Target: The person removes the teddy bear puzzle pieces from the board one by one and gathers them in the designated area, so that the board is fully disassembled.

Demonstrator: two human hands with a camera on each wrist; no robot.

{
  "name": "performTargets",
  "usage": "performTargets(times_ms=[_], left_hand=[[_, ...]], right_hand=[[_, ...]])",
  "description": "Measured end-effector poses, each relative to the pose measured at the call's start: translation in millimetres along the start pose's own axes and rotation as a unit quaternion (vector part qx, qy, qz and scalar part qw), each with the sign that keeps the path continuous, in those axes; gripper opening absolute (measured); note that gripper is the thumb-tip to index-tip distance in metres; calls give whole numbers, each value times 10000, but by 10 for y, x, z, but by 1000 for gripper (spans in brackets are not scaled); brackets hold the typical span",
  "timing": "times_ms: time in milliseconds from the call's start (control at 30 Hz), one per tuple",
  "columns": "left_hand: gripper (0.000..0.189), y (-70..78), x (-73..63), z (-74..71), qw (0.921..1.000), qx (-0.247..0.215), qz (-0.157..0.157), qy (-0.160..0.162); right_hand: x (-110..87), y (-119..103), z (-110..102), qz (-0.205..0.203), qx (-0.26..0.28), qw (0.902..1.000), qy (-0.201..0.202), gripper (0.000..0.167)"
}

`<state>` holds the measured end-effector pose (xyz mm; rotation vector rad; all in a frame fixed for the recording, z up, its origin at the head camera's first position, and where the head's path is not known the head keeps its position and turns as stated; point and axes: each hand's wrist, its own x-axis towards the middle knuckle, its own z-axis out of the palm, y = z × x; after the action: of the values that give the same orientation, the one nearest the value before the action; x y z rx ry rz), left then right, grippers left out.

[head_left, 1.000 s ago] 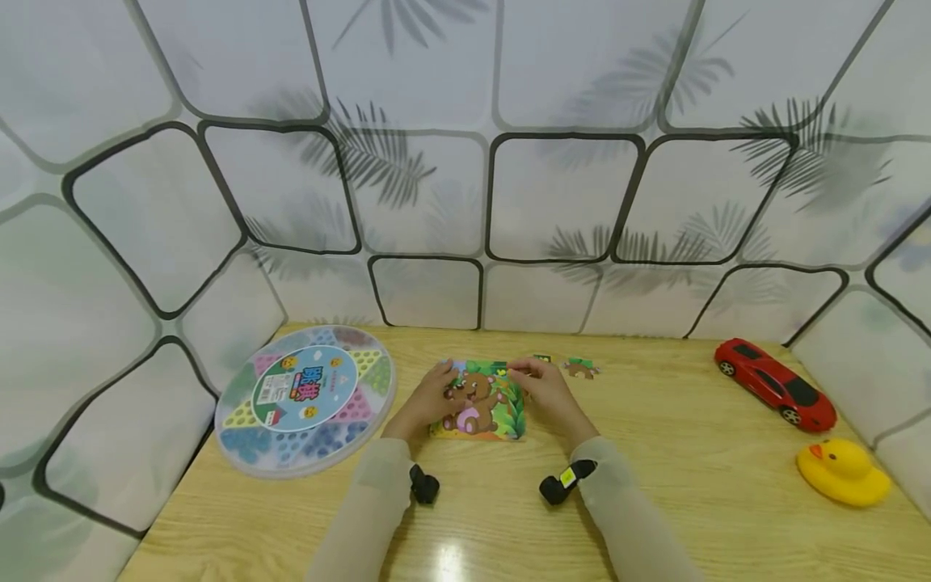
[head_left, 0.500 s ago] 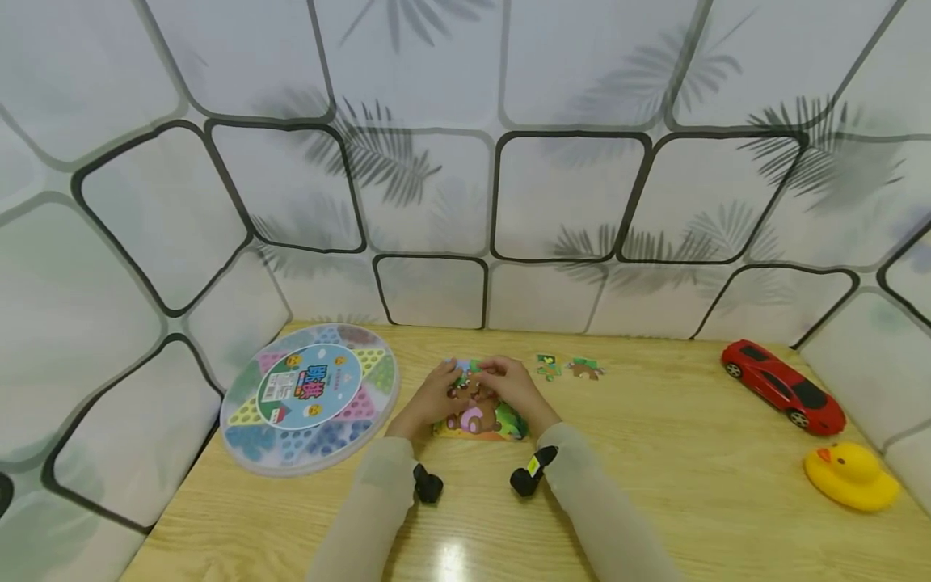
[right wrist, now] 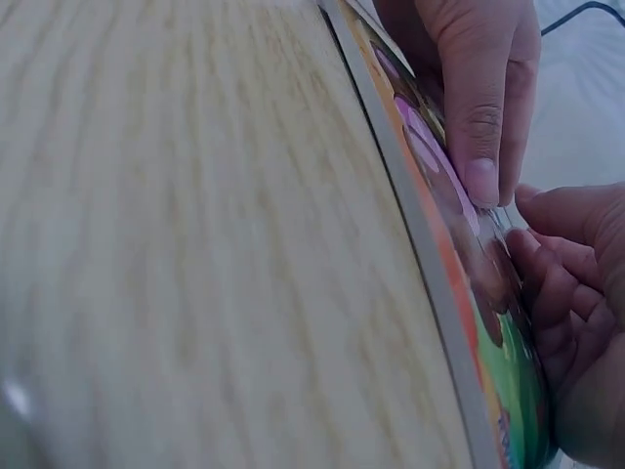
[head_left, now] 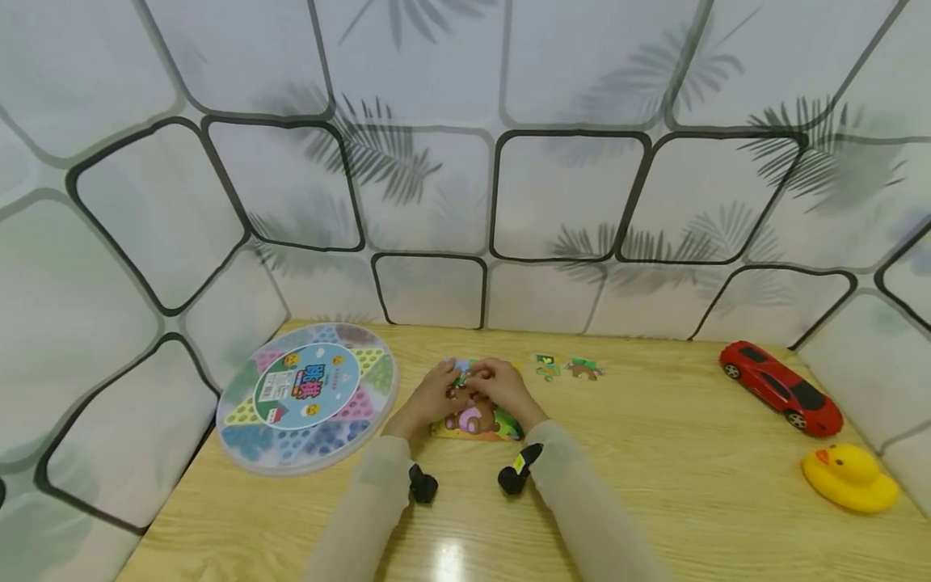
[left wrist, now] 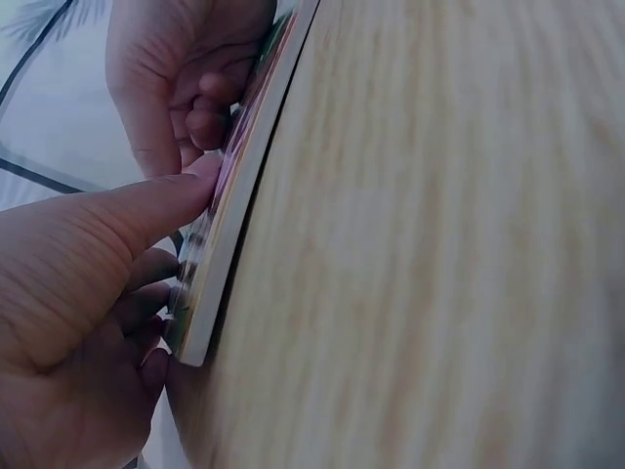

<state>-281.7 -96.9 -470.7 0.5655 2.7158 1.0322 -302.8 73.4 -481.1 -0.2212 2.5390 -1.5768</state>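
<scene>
Head view, and the action sits in the lower middle of the frame: a bear puzzle lies flat on the wooden table, with both hands on it! The left hand holds its place at the puzzle's left side, just as it did a second ago. And the right hand, there's the change: a second ago it was up at the puzzle's top right corner, and now it's across over the bear's upper body, close against the left. Since the half-second mark it has barely shifted.

Look at the fingers! Left wrist view shows the left thumb stretched out with its tip on the printed face, the other fingers bent by the board's edge. Right thumb and forefinger are drawn narrow; whether they pinch anything, I can't tell from here.

Just right of the puzzle, a green piece and a brown-and-green piece lie in plain sight, no longer crowded by the right hand. Lower left, the round game board hasn't budged; far right, the red car and yellow duck keep their places.
</scene>
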Motion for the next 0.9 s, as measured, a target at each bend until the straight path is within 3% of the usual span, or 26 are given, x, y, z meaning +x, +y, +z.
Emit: performTargets(times_ms=[267, 633, 900], left_hand=[[72, -77, 0, -38, 9999, -130, -4, -2], [79, -86, -9, -53, 9998, 76, -198, -70], [79, -90, -12, -71, 9997, 203, -139, 9]], right_hand=[[27, -37, 19, 205, -328, 9992, 109, 35], [11, -117, -24, 370, 46, 9980, -505, 44], [34, -134, -69, 501, 8, 9966, -655, 45]])
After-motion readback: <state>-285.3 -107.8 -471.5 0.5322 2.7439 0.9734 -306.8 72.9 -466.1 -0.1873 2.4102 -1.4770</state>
